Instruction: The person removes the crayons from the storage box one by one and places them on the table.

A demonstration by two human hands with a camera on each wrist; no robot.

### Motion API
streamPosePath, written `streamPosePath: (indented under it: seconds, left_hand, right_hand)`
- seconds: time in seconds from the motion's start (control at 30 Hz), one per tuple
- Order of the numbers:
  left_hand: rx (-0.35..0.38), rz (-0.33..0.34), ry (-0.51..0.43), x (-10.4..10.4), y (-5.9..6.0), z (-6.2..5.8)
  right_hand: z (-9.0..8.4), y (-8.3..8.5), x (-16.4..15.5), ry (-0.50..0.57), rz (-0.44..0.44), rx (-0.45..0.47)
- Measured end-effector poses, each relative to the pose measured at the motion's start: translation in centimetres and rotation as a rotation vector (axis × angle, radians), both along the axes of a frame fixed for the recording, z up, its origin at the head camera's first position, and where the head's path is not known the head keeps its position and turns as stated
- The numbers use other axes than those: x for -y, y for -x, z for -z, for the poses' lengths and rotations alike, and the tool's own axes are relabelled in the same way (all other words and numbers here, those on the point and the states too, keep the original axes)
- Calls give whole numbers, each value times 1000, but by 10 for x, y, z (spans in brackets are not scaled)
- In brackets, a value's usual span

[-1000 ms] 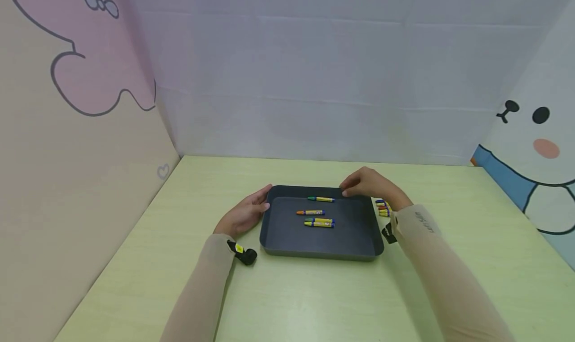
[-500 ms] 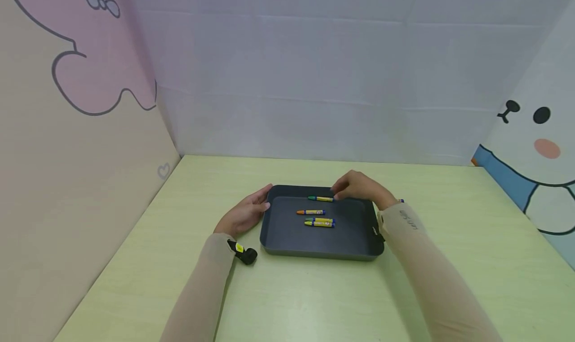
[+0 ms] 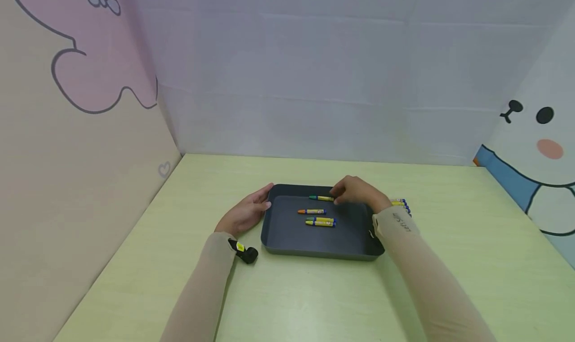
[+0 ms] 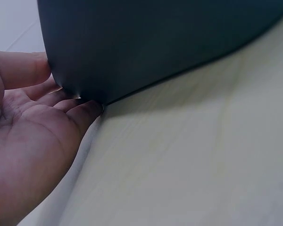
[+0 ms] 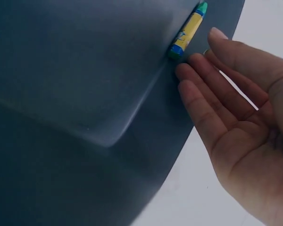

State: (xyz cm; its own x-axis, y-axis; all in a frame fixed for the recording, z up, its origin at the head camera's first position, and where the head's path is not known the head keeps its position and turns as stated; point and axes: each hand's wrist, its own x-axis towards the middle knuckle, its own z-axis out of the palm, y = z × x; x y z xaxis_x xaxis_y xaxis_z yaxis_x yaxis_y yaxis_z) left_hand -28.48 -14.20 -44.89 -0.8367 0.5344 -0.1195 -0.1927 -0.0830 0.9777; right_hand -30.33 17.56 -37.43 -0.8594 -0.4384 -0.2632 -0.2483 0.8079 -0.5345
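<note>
A: Which crayon is in play, and where does it lie?

B: The green crayon [image 3: 321, 198] lies flat inside the tray [image 3: 287, 232], close to its far wall. The tray sits mid-desk [image 3: 314, 297], nearer the far edge than the near one.

A: State of the right hand?

B: The right hand [image 3: 357, 192] is over the tray's far right corner. Its fingers [image 5: 198, 89] are straight and slightly spread, tips just at the crayon's blue end. In the right wrist view [image 5: 187, 31] they look at most to touch it; nothing is pinched or held.

A: What has changed in the last second?

B: That hand has moved left, from the tray's far rim in to the crayon's end. The crayon itself has not shifted. By my judgement the hand has arrived at the crayon, and a grip has not yet formed.

A: And the left hand?

B: The left hand [image 3: 244, 214] rests open against the tray's left wall [image 4: 146, 42], fingers [image 4: 82, 113] straight along it, unmoved over that second. It appears to steady the tray.

A: What else is there?

B: An orange crayon [image 3: 311, 211] and two yellow ones [image 3: 321, 222] lie nearer the tray's middle. More crayons [image 3: 400, 204] lie on the desk just beyond the right wrist, outside the tray.
</note>
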Motion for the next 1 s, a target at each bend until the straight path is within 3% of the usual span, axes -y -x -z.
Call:
streamPosePath:
  seconds: [0.67, 1.0]
  left_hand:
    - [5, -8, 11, 0, -1, -2]
    - [11, 3, -11, 1, 0, 0]
  right_hand:
    - [15, -4, 4, -45, -66, -49]
    - [22, -4, 5, -1, -70, -98]
